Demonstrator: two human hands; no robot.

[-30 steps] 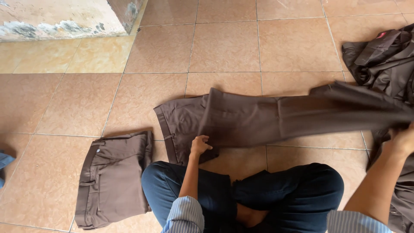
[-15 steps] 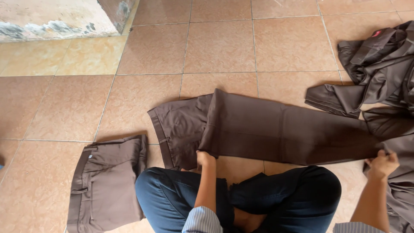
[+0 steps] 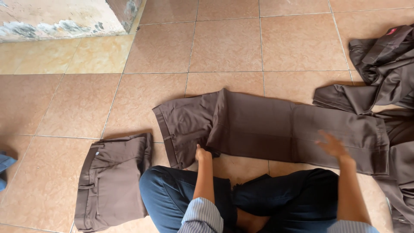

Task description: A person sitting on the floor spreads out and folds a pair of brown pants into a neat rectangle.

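Sitting cross-legged on the tiled floor (image 3: 224,47), person pinned brown trousers (image 3: 267,129), spread lengthwise before the knees, at the seat with closed left hand (image 3: 202,153); right hand (image 3: 333,145), open and flat, pressed the legs smooth. Folded pair (image 3: 112,181) lay left.

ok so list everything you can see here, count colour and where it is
trousers laid flat: 1, brown, spread lengthwise on the tiled floor in front of the person, waistband to the left
folded trousers: 1, brown, on the floor at lower left, beside the person's knee
heap of garments: 1 pile, brown, number of pieces unclear, at the right edge, with a small red tag at its top
blue cloth: 1, blue, only a corner shows at the far left edge
floor tiles: many, orange-tan, all over
wall base: 1, worn pale paint, top left
legs: crossed, dark blue trousers, bottom centre
left hand: on the flat trousers near the waist
right hand: blurred, fingers spread over the trouser leg
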